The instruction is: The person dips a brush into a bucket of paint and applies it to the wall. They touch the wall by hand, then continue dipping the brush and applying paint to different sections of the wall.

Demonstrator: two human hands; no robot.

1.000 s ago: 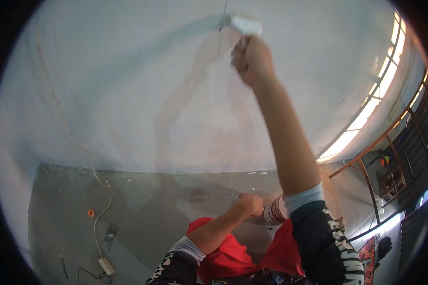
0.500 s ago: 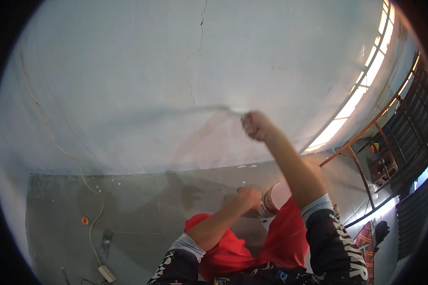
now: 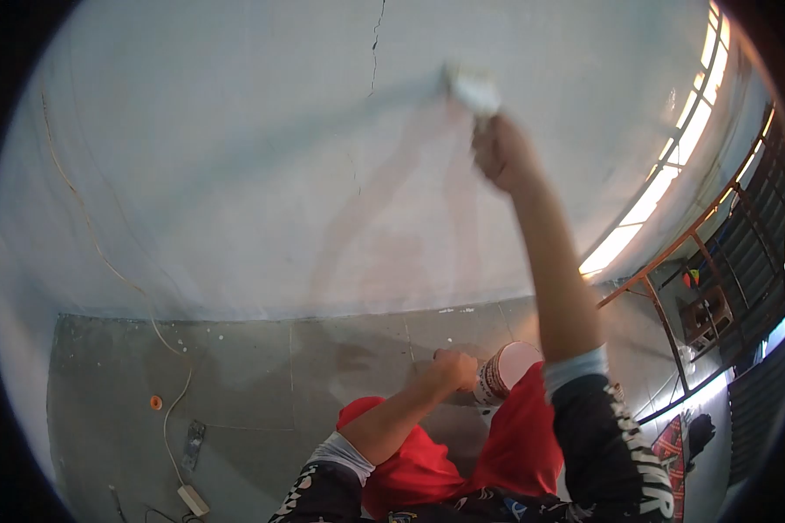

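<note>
My right hand is raised against the pale wall, its fingers closed round the handle of a wide brush. The brush's white head is slightly blurred and lies at the wall, pointing up and left. Low down, in front of my red-clad knees, my left hand is closed at the side of a round bucket with printed sides. White material shows in the bucket's mouth.
A thin crack runs down the upper wall. A cable leads to a power strip on the floor. An orange roll lies at left. Rusty metal scaffolding stands at right, below a bright barred window.
My right hand has moved up and slightly right along the wall with the brush, whose head now shows more clearly. My left hand and the bucket have hardly moved.
</note>
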